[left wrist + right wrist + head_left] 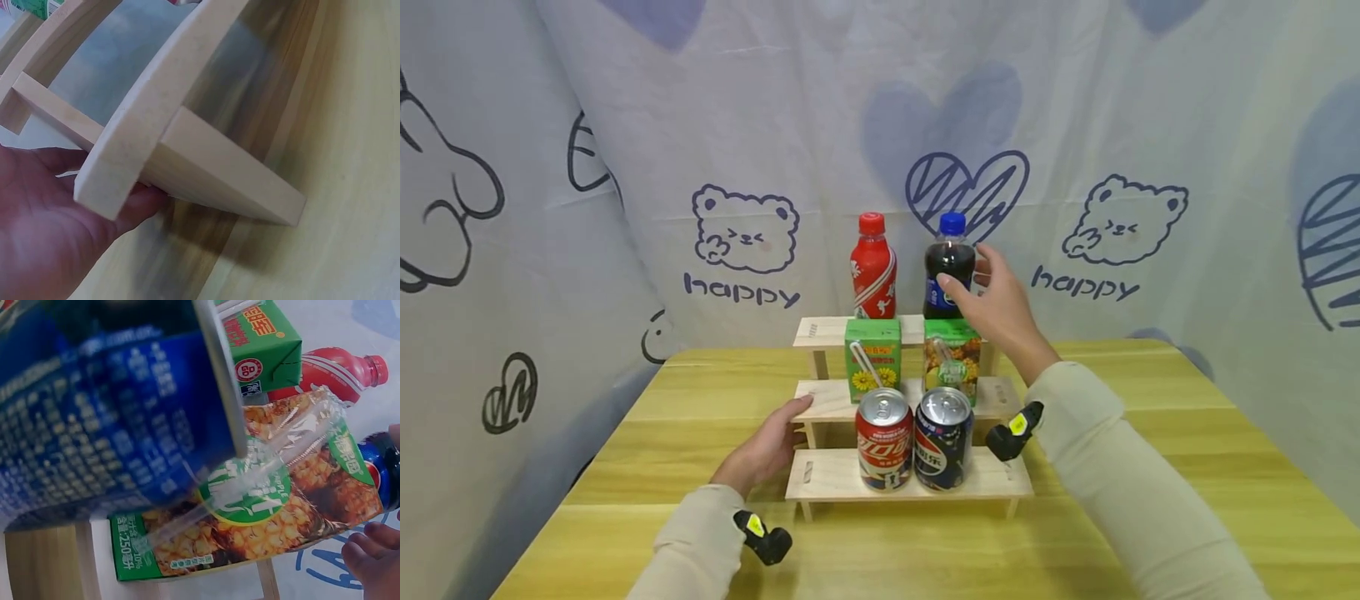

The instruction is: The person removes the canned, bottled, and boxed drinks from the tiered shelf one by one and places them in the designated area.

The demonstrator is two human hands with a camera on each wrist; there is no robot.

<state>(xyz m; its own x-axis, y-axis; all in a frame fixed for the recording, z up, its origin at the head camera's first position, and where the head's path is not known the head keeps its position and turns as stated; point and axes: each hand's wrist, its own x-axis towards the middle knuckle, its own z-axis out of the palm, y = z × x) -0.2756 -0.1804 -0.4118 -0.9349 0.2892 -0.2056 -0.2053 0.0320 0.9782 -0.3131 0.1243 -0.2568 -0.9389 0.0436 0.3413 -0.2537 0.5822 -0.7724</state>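
A three-tier wooden display stand (pixel 829 400) stands on the table. Its left end is gripped by my left hand (pixel 767 450), thumb at the middle shelf's edge; the left wrist view shows fingers (pixel 147 203) partly hidden behind the wood. My right hand (pixel 1000 300) is around a dark cola bottle (pixel 951 262) with a blue cap on the top shelf. Its thumb overlaps the bottle in the head view, while the right wrist view shows fingers (pixel 372 547) slightly apart from it. Left of it stands a red bottle (pixel 872 271).
On the middle shelf are a green drink carton (pixel 872 358) and a pineapple juice carton (pixel 952 358). A red cola can (pixel 884 442) and a dark blue can (pixel 943 442) stand side by side on the bottom shelf. Behind the table (pixel 1150 433) hangs a printed curtain (pixel 850 108).
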